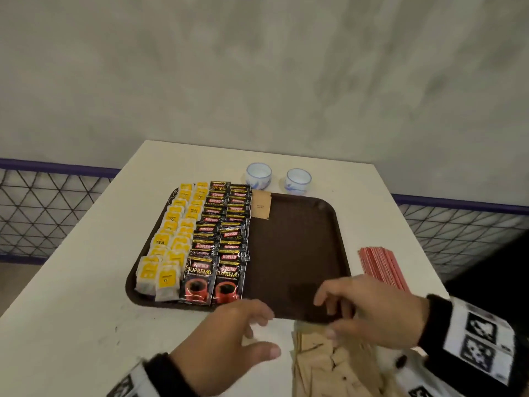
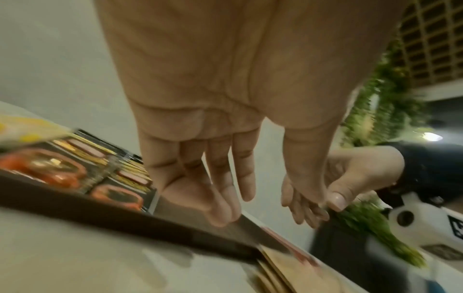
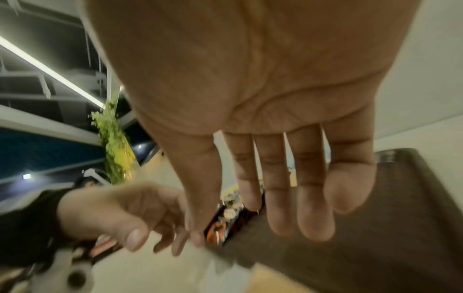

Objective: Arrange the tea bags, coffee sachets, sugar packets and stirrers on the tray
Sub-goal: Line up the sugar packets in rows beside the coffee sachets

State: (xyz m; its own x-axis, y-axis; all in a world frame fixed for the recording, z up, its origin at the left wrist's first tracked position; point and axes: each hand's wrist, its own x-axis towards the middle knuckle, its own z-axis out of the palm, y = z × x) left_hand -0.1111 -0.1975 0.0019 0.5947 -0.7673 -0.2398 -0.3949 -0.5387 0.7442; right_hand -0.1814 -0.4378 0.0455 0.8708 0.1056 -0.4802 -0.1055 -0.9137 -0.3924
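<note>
On the brown tray (image 1: 297,253), yellow tea bags (image 1: 171,242) fill two columns at the left. Black coffee sachets (image 1: 223,236) fill two columns beside them. One brown sugar packet (image 1: 261,204) lies at the tray's far edge. A loose pile of brown sugar packets (image 1: 323,365) lies on the table in front of the tray. Red stirrers (image 1: 380,267) are stacked to the tray's right. My left hand (image 1: 257,330) hovers open by the tray's front edge, holding nothing. My right hand (image 1: 329,316) hangs over the tray's front right corner and the pile, fingers relaxed and empty.
Two small white-and-blue cups (image 1: 259,176) (image 1: 297,181) stand behind the tray. The white table (image 1: 86,296) ends in a wire fence (image 1: 48,207) on the left and right. The tray's right half is bare.
</note>
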